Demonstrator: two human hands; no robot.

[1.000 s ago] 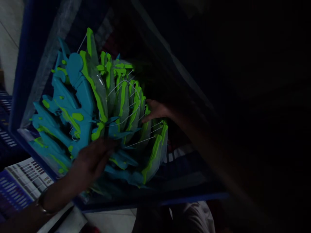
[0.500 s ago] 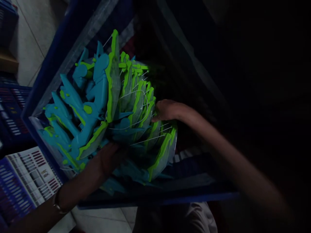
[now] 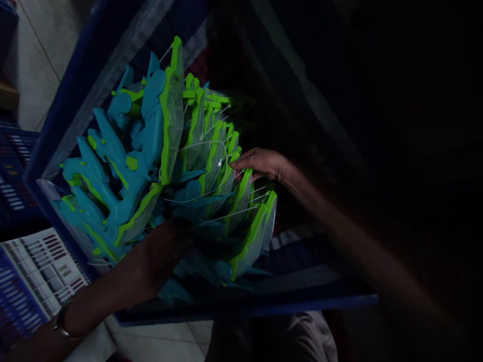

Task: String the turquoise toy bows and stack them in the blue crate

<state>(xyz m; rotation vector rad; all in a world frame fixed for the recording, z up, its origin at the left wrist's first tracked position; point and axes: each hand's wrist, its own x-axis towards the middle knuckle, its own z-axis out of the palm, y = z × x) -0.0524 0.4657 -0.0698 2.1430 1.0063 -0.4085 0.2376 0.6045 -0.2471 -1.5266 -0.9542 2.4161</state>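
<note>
A dense row of blue and green plastic toy guns with clear tank parts stands on edge inside a blue crate. My left hand presses against the near lower side of the row, fingers among the blue pieces. My right hand rests on top of the green edges at the right end of the row, fingers spread over them. Thin white wires loop across the toys. The scene is very dark, so the grip of either hand is unclear.
The crate's blue rim runs up the left side, lined with clear plastic. A printed sheet lies beside other blue crates at lower left. Pale floor tiles show at top left. The right half is in darkness.
The view shifted slightly. My right hand moved up onto the green edges at the row's right end. My left hand stayed low against the near side of the toys.
</note>
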